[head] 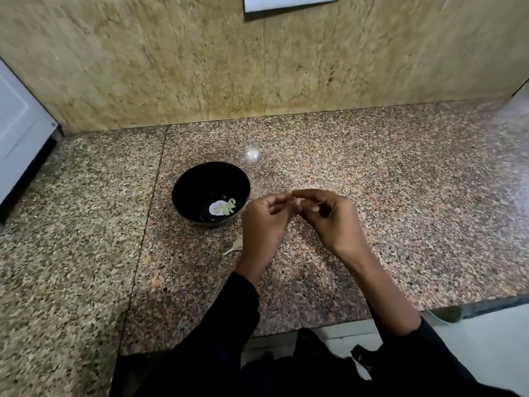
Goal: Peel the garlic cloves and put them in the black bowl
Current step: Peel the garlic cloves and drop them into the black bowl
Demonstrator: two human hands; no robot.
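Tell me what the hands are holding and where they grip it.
Both the left hand and right hand pinch a small garlic clove between their fingertips; which part of it cannot be told.

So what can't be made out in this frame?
- Head view: garlic clove mostly hidden between the fingertips of the left hand and right hand; how far it is peeled is unclear.
- Peeled cloves in the black bowl: too small to count.
- White object on the wall: cut off by the top edge.

One head-worn wide-angle view looks steeply forward and down from close above the desk (400, 179), facing the stone wall (171, 58) across the frame's upper half.
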